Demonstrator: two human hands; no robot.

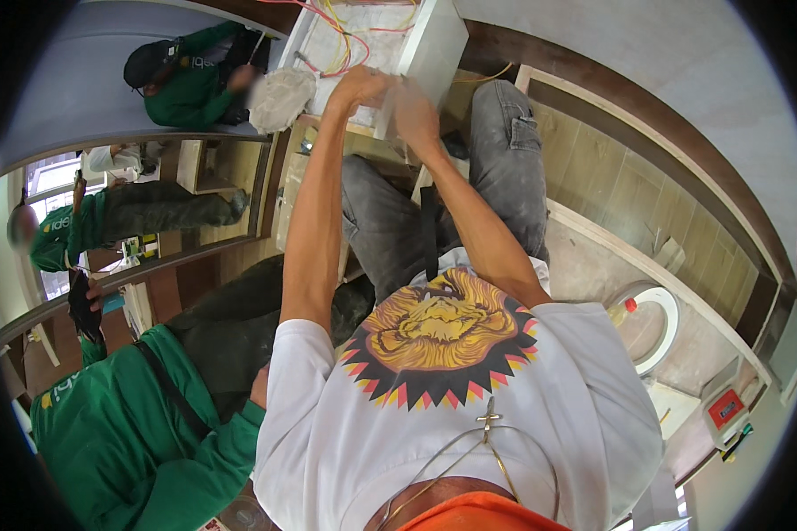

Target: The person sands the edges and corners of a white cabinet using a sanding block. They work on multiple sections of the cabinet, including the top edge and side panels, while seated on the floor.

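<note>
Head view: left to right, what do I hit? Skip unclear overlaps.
Black cap → left hand → right hand → right knee in grey trousers → white ring → red-fronted box. Red and yellow wires left out: they overlap the left hand's span.

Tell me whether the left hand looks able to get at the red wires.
Likely yes: the left hand is close to the red wires, and nothing seems to stand between them.

Red and yellow wires (344, 34) lie in the white open box (438, 40), 1 white ring (671, 329) on the pale panel (584, 261).
</note>
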